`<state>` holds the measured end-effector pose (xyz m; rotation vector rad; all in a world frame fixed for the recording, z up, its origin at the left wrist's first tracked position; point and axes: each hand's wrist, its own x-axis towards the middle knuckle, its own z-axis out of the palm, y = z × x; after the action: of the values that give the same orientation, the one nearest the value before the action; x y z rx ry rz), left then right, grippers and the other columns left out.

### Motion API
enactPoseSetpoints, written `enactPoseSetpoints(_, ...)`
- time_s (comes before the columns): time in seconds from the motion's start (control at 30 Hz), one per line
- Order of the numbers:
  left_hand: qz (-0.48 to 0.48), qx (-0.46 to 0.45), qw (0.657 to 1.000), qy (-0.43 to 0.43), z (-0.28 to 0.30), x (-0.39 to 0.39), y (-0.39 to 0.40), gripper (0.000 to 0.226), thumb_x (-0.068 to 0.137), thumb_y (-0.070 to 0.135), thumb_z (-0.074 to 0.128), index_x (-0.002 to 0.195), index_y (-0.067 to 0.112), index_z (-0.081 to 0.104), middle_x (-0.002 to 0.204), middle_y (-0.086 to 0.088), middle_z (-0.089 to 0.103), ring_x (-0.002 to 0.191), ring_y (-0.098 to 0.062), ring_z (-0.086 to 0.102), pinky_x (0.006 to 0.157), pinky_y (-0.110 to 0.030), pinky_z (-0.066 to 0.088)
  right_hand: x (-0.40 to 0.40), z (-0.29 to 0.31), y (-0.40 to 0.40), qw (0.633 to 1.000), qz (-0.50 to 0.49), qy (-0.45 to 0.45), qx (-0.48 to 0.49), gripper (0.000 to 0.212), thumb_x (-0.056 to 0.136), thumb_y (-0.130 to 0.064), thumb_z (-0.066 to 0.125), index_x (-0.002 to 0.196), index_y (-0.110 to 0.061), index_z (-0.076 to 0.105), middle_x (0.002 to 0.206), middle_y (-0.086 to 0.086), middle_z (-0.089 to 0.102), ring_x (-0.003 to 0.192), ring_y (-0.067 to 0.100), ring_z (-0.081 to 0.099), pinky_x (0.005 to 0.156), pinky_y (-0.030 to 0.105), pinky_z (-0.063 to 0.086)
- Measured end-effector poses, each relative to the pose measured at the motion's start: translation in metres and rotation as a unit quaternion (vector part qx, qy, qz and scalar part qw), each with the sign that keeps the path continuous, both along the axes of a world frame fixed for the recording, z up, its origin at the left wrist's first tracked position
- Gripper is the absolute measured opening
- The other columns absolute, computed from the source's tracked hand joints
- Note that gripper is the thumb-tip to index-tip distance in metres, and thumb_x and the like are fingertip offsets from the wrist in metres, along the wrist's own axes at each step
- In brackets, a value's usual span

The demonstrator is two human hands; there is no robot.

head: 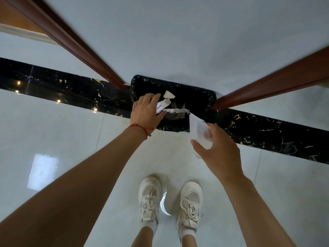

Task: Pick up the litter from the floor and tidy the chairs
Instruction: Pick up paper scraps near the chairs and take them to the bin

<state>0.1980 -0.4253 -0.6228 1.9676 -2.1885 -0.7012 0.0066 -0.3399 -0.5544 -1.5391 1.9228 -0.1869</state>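
A black bin [204, 94] lined with a black bag stands on the floor against the wall, right in front of me. My left hand [145, 112], with a red string at the wrist, is over the bin's left edge and grips a crumpled white paper [162, 105] with blue print. More torn paper scraps [176, 113] lie inside the bin. My right hand [220, 154] is at the bin's near right corner and holds a translucent white plastic cup [199, 131], tilted toward the bin. No chairs are in view.
Two reddish-brown wooden trims run up the white wall, one left [85, 50] and one right [277, 82] of the bin. A black marble strip [53, 86] crosses the glossy pale floor. My white shoes [149, 198] stand just behind the bin.
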Motion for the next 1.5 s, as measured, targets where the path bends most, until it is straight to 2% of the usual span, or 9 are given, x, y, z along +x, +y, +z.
enactPoseSetpoints(0.1, 0.009, -0.034, 0.999, -0.015, 0.007, 0.008, 0.009, 0.052, 0.086, 0.027, 0.061, 0.129, 0.003, 0.046, 0.132, -0.018, 0.048, 0.125, -0.034, 0.039, 0.104, -0.045, 0.027, 0.004, -0.004, -0.008, 1.000, 0.010, -0.005, 0.000, 0.049, 0.078, -0.040, 0.065, 0.119, -0.018, 0.050, 0.110, 0.000, 0.061, 0.101, 0.019, 0.056, 0.080, 0.031, 0.044)
enactPoseSetpoints(0.3, 0.037, -0.041, 0.998, -0.017, 0.033, 0.035, 0.051, 0.049, 0.083, 0.022, 0.065, 0.124, -0.001, 0.050, 0.131, -0.025, 0.049, 0.126, -0.041, 0.039, 0.103, -0.053, 0.029, 0.025, -0.014, -0.038, 0.997, 0.058, 0.024, -0.034, 0.045, 0.078, -0.038, 0.067, 0.109, -0.008, 0.053, 0.096, 0.009, 0.062, 0.085, 0.024, 0.058, 0.068, 0.029, 0.044)
enactPoseSetpoints(0.43, 0.061, -0.007, 0.998, -0.027, 0.042, 0.051, 0.072, 0.051, 0.081, 0.022, 0.066, 0.123, -0.003, 0.051, 0.129, -0.028, 0.050, 0.122, -0.046, 0.043, 0.099, -0.058, 0.032, 0.049, -0.026, -0.060, 0.990, 0.122, 0.054, -0.050, 0.046, 0.078, -0.039, 0.068, 0.108, -0.007, 0.052, 0.096, 0.011, 0.062, 0.088, 0.027, 0.058, 0.073, 0.037, 0.047)
enactPoseSetpoints(0.57, 0.069, 0.011, 0.997, -0.028, 0.045, 0.059, 0.080, 0.052, 0.081, 0.023, 0.064, 0.123, -0.003, 0.051, 0.129, -0.028, 0.050, 0.119, -0.047, 0.045, 0.098, -0.060, 0.033, 0.069, -0.041, -0.075, 0.978, 0.181, 0.080, -0.060, 0.045, 0.082, -0.038, 0.064, 0.112, -0.008, 0.050, 0.100, 0.011, 0.061, 0.093, 0.027, 0.056, 0.080, 0.037, 0.043)
enactPoseSetpoints(0.8, 0.054, 0.029, 0.997, -0.041, 0.056, 0.063, 0.082, 0.055, 0.083, 0.026, 0.064, 0.127, -0.002, 0.047, 0.132, -0.026, 0.048, 0.123, -0.044, 0.042, 0.102, -0.054, 0.030, 0.072, -0.037, -0.072, 0.976, 0.182, 0.084, -0.087, 0.058, 0.083, -0.038, 0.062, 0.129, -0.008, 0.042, 0.124, 0.014, 0.052, 0.114, 0.030, 0.047, 0.097, 0.041, 0.031)
enactPoseSetpoints(0.97, 0.036, 0.049, 0.997, -0.055, 0.095, 0.060, 0.087, 0.058, 0.083, 0.032, 0.062, 0.129, 0.000, 0.046, 0.135, -0.025, 0.045, 0.126, -0.043, 0.038, 0.104, -0.053, 0.027, 0.049, 0.006, -0.037, 0.981, 0.161, 0.084, -0.073, 0.059, 0.085, -0.037, 0.060, 0.131, -0.005, 0.042, 0.137, 0.016, 0.045, 0.127, 0.031, 0.039, 0.104, 0.043, 0.028)
enactPoseSetpoints(1.23, -0.031, 0.050, 0.995, -0.081, 0.211, 0.046, 0.112, 0.057, 0.086, 0.042, 0.052, 0.123, -0.002, 0.052, 0.128, -0.027, 0.052, 0.119, -0.045, 0.046, 0.097, -0.054, 0.025, 0.013, 0.125, 0.020, 0.987, 0.111, 0.104, -0.061, 0.058, 0.083, -0.035, 0.063, 0.127, -0.002, 0.048, 0.134, 0.020, 0.049, 0.124, 0.034, 0.045, 0.101, 0.049, 0.035)
enactPoseSetpoints(1.37, -0.044, 0.056, 0.993, -0.095, 0.271, 0.037, 0.130, 0.070, 0.091, 0.054, 0.020, 0.123, 0.001, 0.053, 0.127, -0.024, 0.054, 0.117, -0.043, 0.049, 0.096, -0.055, 0.028, 0.008, 0.186, 0.051, 0.989, 0.092, 0.101, -0.049, 0.058, 0.083, -0.035, 0.064, 0.127, -0.001, 0.049, 0.132, 0.020, 0.051, 0.122, 0.035, 0.047, 0.100, 0.049, 0.039)
enactPoseSetpoints(1.5, -0.051, 0.052, 0.993, -0.096, 0.318, 0.031, 0.142, 0.076, 0.092, 0.058, 0.014, 0.123, 0.001, 0.053, 0.127, -0.023, 0.055, 0.118, -0.042, 0.049, 0.097, -0.053, 0.027, -0.001, 0.235, 0.083, 0.993, 0.049, 0.100, -0.033, 0.056, 0.086, -0.040, 0.059, 0.126, -0.003, 0.049, 0.133, 0.020, 0.050, 0.123, 0.034, 0.047, 0.101, 0.049, 0.035)
